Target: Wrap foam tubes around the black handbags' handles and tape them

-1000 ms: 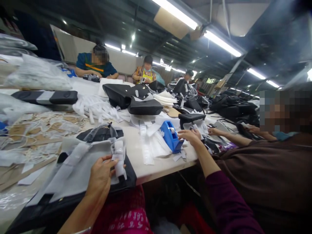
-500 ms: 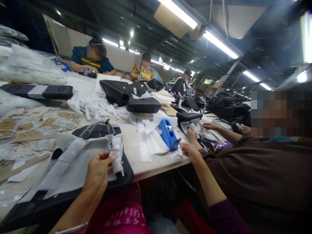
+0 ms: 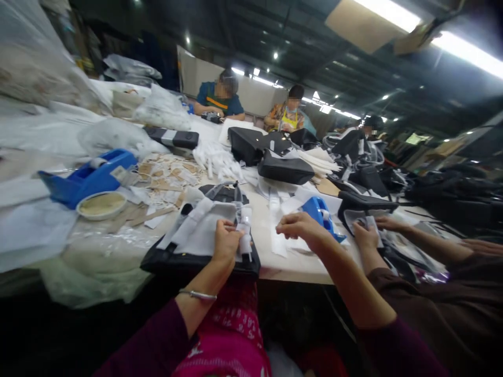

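A black bag lies at the table's front edge, its face covered by white foam sheet. On its right side, a strap wrapped in white padding is pinched between the thumb and fingers of my left hand. My right hand hangs above the table to the right of the bag, fingertips pressed together. Whatever they hold, if anything, is too small to make out. Just behind that hand stands a blue tape dispenser, partly covered by it.
Left of the bag are a second blue tape dispenser, a round shallow tub and scattered tags with strings. Black bags and white strips lie behind. At right, a co-worker's hands handle another bag.
My right hand has moved left, away from the blue dispenser's cutting end toward the bag. My left hand keeps its pinch on the wrapped strap. The view has swung left.
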